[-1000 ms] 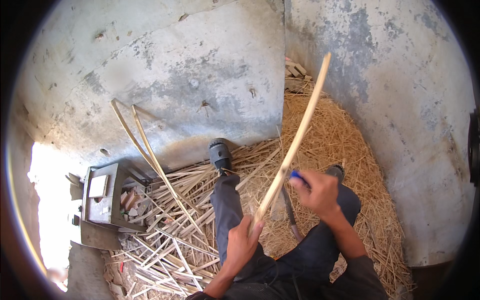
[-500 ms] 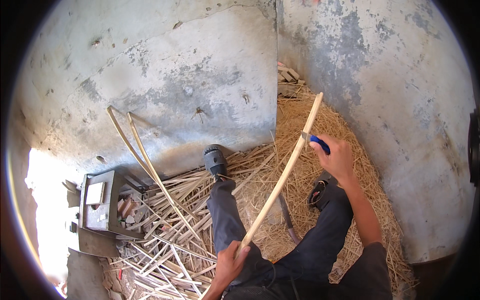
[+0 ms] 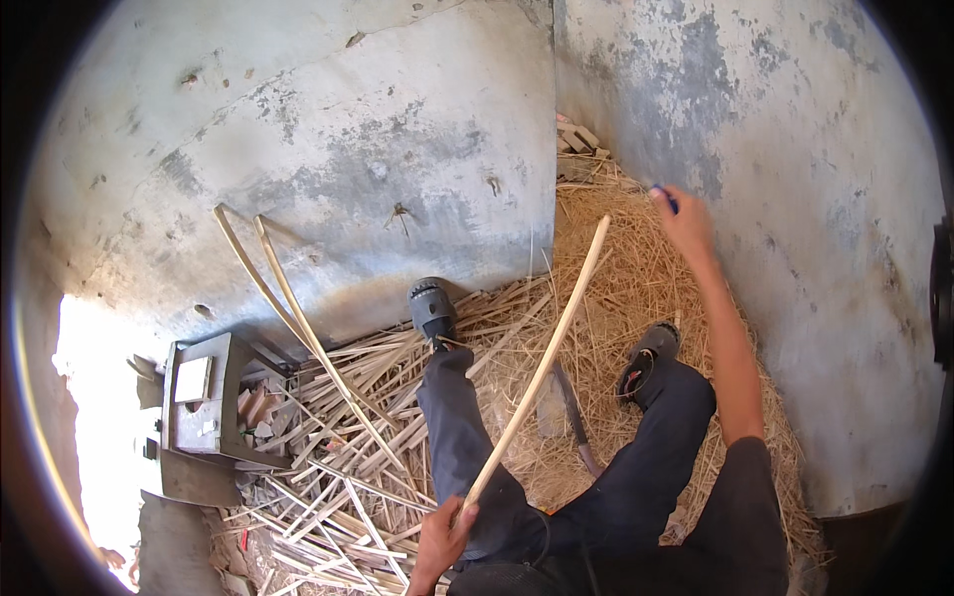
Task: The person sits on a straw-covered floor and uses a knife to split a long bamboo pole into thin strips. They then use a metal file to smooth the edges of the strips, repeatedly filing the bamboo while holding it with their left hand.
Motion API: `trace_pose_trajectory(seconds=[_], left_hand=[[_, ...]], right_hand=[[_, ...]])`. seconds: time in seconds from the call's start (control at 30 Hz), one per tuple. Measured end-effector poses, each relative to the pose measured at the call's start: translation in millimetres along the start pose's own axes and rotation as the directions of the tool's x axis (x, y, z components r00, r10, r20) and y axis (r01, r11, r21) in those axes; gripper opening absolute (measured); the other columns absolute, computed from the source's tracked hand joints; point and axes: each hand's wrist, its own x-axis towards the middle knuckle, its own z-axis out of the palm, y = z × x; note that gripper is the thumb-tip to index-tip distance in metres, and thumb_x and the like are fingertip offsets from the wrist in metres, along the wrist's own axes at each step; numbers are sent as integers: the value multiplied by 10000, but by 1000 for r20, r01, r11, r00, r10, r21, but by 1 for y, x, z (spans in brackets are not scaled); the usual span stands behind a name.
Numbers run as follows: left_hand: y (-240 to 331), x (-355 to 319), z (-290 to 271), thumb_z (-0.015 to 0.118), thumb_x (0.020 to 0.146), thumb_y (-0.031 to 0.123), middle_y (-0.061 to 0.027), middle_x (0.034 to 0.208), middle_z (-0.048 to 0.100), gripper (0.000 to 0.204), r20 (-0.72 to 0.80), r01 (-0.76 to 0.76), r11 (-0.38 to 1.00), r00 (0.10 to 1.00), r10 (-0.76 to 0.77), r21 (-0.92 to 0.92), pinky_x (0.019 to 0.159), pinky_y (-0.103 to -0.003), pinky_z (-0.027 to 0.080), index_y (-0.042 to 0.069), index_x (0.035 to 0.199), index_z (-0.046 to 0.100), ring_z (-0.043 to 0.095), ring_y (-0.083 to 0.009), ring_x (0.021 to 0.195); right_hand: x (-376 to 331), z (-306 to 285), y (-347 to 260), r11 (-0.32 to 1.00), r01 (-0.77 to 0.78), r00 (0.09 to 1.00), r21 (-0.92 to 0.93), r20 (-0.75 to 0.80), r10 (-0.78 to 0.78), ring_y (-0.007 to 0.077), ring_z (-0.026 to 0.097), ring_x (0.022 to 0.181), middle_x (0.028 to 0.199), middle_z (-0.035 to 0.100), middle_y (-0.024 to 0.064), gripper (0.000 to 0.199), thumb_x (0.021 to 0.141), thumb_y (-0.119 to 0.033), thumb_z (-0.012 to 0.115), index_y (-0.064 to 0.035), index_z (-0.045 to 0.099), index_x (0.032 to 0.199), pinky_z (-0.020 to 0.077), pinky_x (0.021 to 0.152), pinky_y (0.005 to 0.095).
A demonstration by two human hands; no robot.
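Observation:
A long, pale, slightly bowed bamboo strip point(image 3: 540, 372) slants up and away from my lap, past the inside of my left leg. My left hand point(image 3: 444, 536) is closed round its near end. Beyond the strip's far tip and to the right, my right hand point(image 3: 688, 226) grips a knife point(image 3: 666, 199) by its blue handle. The knife is apart from the strip, and its blade is not clear at this moment. Under the strip lies straw-like heaps of thin shavings point(image 3: 711, 467).
Split strips point(image 3: 328, 497) litter the floor at left, with two long strips point(image 3: 298, 323) leaning on the far wall point(image 3: 397, 129). A dark wooden stool point(image 3: 214, 447) lies at left, bricks point(image 3: 576, 137) in the far corner. A dark curved tool point(image 3: 571, 417) rests between my legs.
My right hand has lifted the knife off the strip and swung it up, away to the right. The strip's far end has dipped slightly toward me and left.

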Motion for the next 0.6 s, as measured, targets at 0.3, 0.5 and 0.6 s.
trace_pose_trajectory(seconds=[0.3, 0.5, 0.6], left_hand=[[-1, 19, 4, 653, 1009, 262, -72, 686, 616, 290, -93, 81, 991, 991, -92, -106, 593, -302, 451, -29, 1000, 662, 547, -97, 649], [47, 75, 23, 642, 1013, 232, -26, 662, 543, 267, -141, -104, 969, 987, 73, -225, 562, -291, 393, -33, 1039, 648, 457, -77, 631], [75, 89, 27, 622, 1026, 234, -5, 706, 532, 265, -130, -165, 942, 983, 132, -292, 587, -279, 374, -29, 1053, 637, 436, -69, 673]], right_hand=[[-39, -1, 14, 996, 52, 982, -69, 183, -39, 255, 600, 585, 687, 663, 99, 463, 1033, -463, 535, -46, 734, 1067, 457, 581, 419], [-149, -36, -112, 889, 243, 927, 388, 178, -331, 274, 649, 600, 745, 679, 101, 322, 968, -379, 670, -62, 711, 1009, 493, 565, 396], [-197, -32, -135, 786, 430, 843, 445, 114, -526, 263, 684, 628, 777, 695, 91, 309, 909, -351, 747, -53, 711, 981, 527, 562, 347]])
